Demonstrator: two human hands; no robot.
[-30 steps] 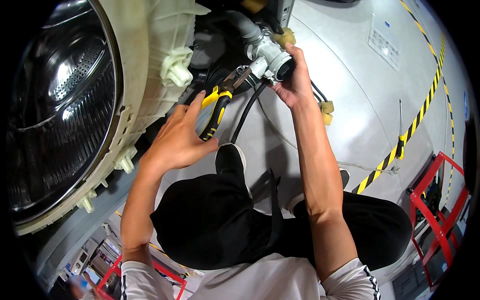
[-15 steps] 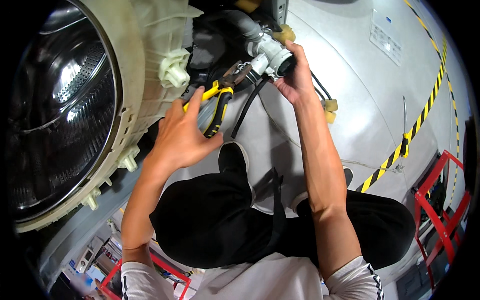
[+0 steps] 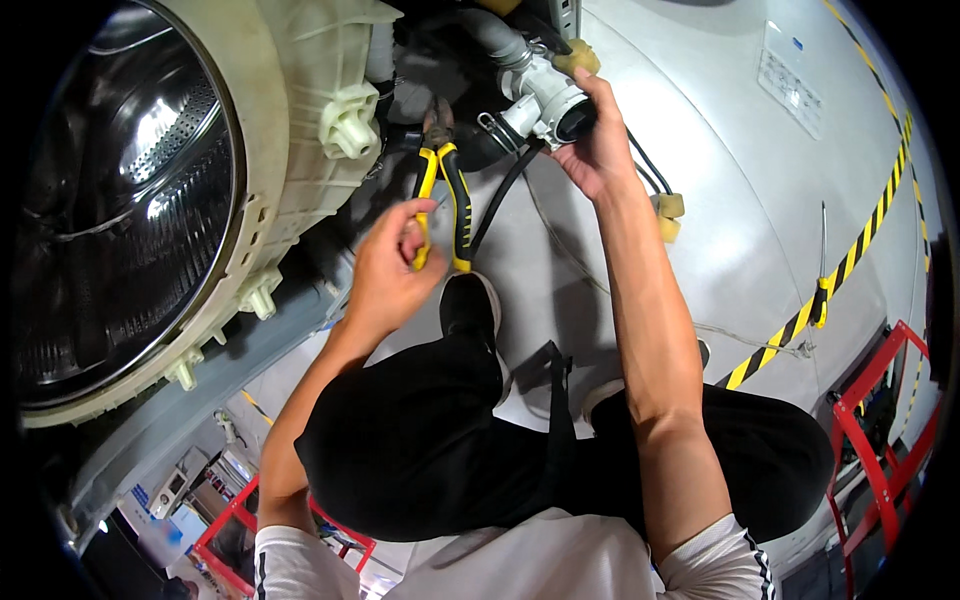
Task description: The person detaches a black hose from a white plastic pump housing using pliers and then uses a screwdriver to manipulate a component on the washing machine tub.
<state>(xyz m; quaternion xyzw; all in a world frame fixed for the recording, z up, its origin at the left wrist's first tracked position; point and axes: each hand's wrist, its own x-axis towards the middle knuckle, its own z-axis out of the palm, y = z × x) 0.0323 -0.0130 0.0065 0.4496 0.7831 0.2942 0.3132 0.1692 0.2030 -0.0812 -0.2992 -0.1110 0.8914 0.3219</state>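
Observation:
My left hand is closed on one handle of the yellow-and-black pliers. Their dark metal jaws point away from me, apart from the pump housing. The second handle hangs free of my fingers. In my right hand is a white plastic pump housing with a round dark opening, gripped from its right side. A grey corrugated hose joins its far end. On the housing's left stub sits a wire hose clamp. Below the housing a thin black hose runs towards my shoe.
To the left stands a washing machine tub with its steel drum. Yellow foam pieces lie right of my right wrist. A screwdriver rests on striped floor tape. A red metal frame stands at the right.
The pliers have come away from the clamp on the stub and swung left, and my left fingers have closed round one handle. My right hand keeps hold of the pump housing.

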